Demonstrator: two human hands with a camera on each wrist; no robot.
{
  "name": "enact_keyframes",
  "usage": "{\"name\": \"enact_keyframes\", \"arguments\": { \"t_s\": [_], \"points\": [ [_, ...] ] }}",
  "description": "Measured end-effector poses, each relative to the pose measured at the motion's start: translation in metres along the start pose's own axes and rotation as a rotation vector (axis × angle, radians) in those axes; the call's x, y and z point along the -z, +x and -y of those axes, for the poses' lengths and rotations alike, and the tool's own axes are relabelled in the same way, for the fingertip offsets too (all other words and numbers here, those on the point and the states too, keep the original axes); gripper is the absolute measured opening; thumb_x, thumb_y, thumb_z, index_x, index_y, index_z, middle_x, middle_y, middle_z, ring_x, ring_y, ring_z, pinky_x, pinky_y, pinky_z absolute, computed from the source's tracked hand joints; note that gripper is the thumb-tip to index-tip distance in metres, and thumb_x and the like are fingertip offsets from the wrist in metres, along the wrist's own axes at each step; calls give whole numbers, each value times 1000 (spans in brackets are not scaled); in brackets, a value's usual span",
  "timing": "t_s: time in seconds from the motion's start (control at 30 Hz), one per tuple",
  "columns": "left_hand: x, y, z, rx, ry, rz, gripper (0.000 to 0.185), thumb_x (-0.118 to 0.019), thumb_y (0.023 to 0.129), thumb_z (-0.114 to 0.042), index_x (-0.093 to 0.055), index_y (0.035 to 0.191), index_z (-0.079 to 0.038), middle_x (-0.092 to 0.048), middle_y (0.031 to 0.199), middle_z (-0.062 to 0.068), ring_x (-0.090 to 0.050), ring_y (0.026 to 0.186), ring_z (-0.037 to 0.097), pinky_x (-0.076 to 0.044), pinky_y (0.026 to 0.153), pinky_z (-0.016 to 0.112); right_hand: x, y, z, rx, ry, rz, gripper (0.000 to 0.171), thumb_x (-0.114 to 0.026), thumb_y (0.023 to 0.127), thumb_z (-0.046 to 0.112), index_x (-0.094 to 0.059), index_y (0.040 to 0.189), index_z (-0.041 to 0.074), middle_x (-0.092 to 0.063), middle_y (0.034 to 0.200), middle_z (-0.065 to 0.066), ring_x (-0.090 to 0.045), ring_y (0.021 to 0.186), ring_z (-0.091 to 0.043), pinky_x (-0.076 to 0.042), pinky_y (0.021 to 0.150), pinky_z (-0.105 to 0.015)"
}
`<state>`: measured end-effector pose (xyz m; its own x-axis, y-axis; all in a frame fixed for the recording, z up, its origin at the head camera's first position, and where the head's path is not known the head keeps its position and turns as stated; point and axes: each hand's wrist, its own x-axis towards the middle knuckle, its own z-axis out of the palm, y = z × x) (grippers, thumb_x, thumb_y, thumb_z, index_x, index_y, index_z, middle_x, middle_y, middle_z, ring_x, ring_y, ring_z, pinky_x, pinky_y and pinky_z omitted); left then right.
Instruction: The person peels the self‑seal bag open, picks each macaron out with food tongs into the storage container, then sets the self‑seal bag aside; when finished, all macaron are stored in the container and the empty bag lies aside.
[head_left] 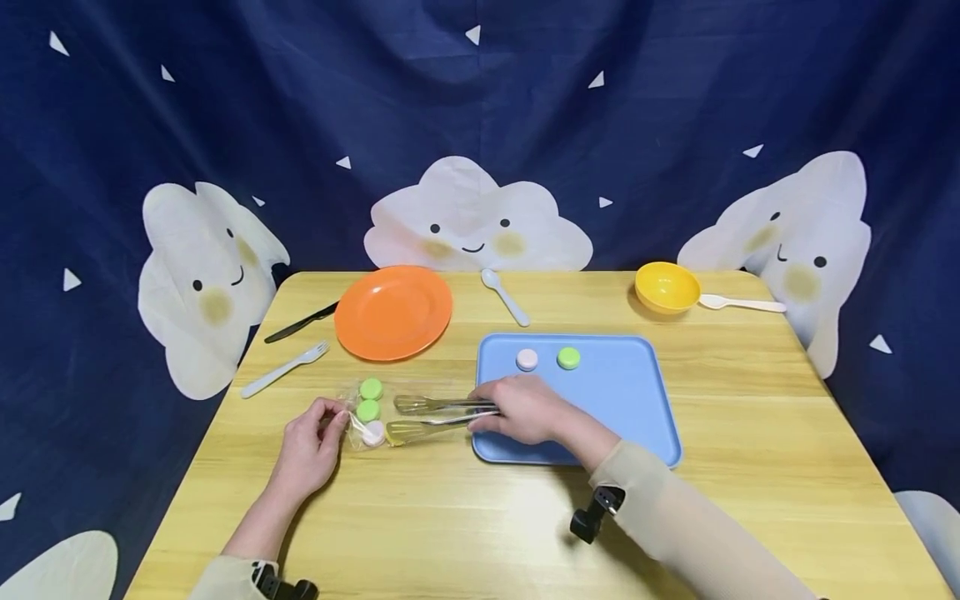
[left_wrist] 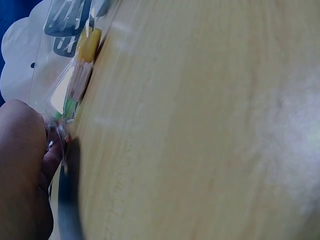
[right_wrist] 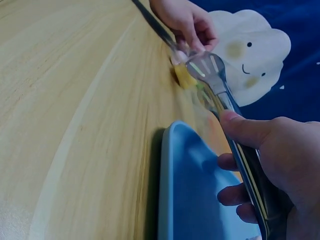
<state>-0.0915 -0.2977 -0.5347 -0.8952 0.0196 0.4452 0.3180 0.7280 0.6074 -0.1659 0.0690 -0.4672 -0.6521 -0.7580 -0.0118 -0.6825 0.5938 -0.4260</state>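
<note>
My left hand (head_left: 310, 448) pinches the near-left edge of a clear plastic bag (head_left: 351, 393) lying on the table. Green macarons (head_left: 371, 389), a pink macaron (head_left: 373, 433) and a yellow one, partly hidden, sit at the bag's left end. In my right hand (head_left: 531, 408) I grip metal tongs (head_left: 442, 406) above the left edge of the blue tray (head_left: 600, 433). The slotted heads of the tongs are spread apart beside the macarons; whether they touch any, I cannot tell. On the tray lie a pink macaron (head_left: 527, 360) and a green macaron (head_left: 568, 358).
An orange plate (head_left: 393, 312) stands at the back left, with a black knife (head_left: 300, 323) and a pale fork (head_left: 285, 369) beside it. A pale spoon (head_left: 505, 296) lies behind the tray. At the back right are a yellow bowl (head_left: 667, 287) and a white spoon (head_left: 742, 303).
</note>
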Motion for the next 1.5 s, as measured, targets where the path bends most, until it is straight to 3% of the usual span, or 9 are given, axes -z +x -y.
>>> {"name": "enact_keyframes", "arguments": {
  "t_s": [0.2,0.33,0.47,0.57,0.8,1.0,1.13,1.37,1.5],
  "points": [
    [0,-2,-2,2,12,9,4,-66,104,-2,-67,100,-2,-71,88,4,-60,72,13,-44,65,14,-5,2,6,76,-119,16,46,-71,101,47,-71,133,14,-74,123,3,-71,105,-18,-57,87,-41],
    [-1,-2,-2,8,18,7,4,-67,103,-1,-67,99,-2,-73,90,5,-63,76,14,-45,67,13,-8,2,8,115,-203,-14,37,-70,102,46,-73,124,17,-74,114,6,-71,90,-14,-56,71,-39],
    [-2,-2,0,10,20,2,4,-68,102,-1,-66,99,-2,-73,91,7,-65,78,15,-46,68,12,-10,0,8,126,-221,-51,28,-71,102,45,-72,113,19,-71,99,10,-65,73,-11,-50,59,-35],
    [-3,-2,0,13,13,4,4,-67,103,-3,-67,99,-2,-74,92,7,-66,79,15,-46,68,11,-10,-4,7,120,-211,-72,26,-69,103,44,-72,110,19,-70,96,10,-63,71,-11,-49,57,-35],
    [-2,-2,-2,19,5,2,10,-69,100,4,-67,100,-6,-74,92,7,-67,81,15,-47,69,11,3,-21,-2,80,-170,-113,33,-69,105,38,-72,125,12,-73,105,3,-69,80,-15,-57,70,-38],
    [-2,-2,-3,19,6,-3,11,-69,99,5,-67,100,-6,-74,91,7,-66,79,14,-46,67,12,23,-41,-18,23,-191,-181,31,-74,102,36,-73,123,13,-74,106,3,-69,78,-18,-55,64,-41],
    [-1,-2,-3,20,11,5,8,-69,100,2,-67,99,-6,-72,87,4,-62,74,12,-45,64,13,36,-59,-29,-31,-196,-211,35,-75,101,36,-73,127,12,-75,110,1,-70,81,-20,-57,69,-45],
    [0,-2,0,30,6,20,4,-66,104,-3,-67,101,-6,-72,88,5,-62,73,11,-46,65,13,59,-94,-51,-102,-219,-304,33,-78,98,37,-74,120,13,-70,91,4,-64,71,-17,-53,61,-42],
    [-1,-2,0,24,3,20,7,-67,102,0,-67,101,-7,-72,88,5,-62,73,11,-46,64,13,69,-118,-67,-155,-218,-339,37,-77,98,39,-73,123,11,-76,100,-1,-71,79,-23,-55,61,-46]
  ]
}}
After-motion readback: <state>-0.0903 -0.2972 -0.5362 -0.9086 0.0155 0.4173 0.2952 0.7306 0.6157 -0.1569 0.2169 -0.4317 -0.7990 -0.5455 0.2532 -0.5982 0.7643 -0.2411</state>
